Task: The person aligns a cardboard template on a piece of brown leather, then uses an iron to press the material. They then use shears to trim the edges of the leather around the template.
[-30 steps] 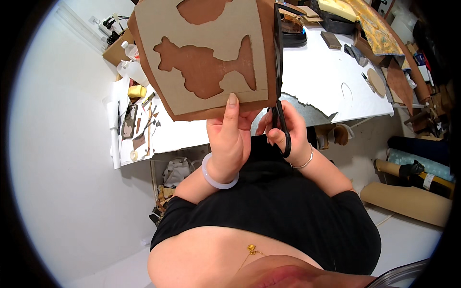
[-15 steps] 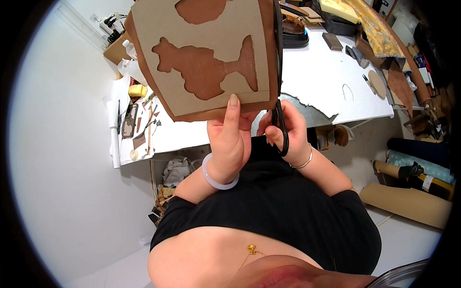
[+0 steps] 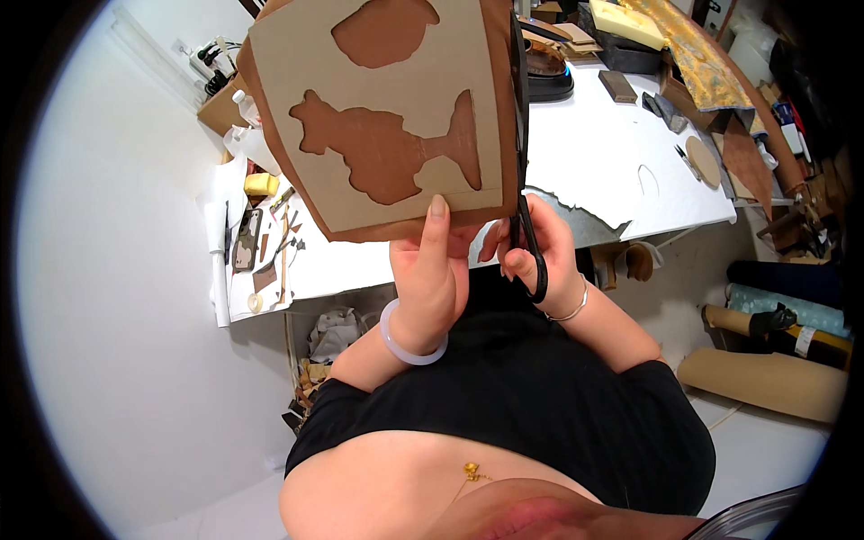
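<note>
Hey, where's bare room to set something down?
The widest bare patch of white table lies between the scissors and round tan disc, beyond the grey sheet; a smaller one between the brown scraps and left hand. Crowded: the left end, with phone and yellow block.

Brown sheet (image 3: 382,162), 11 to 12 o'clock: upper end cut by frame edge; same for grey board (image 3: 405,85) lying on it. Left hand (image 3: 427,279), mid-view: thumb in front, other fingers mostly behind sheet. Right hand (image 3: 553,252), toward 3 o'clock: fingers partly masked by scissors (image 3: 538,256); blades seen edge-on, gap between them can't be judged. Desk (image 3: 594,144): stretch toward 12 o'clock blocked by sheet. Dark scraps (image 3: 298,244), past 9 o'clock: too small to identify. Black cables (image 3: 216,67), between 10 and 11: tangled, ends unclear. Tan roll (image 3: 765,382), between 3 and 4: far end lost in black rim.
</note>
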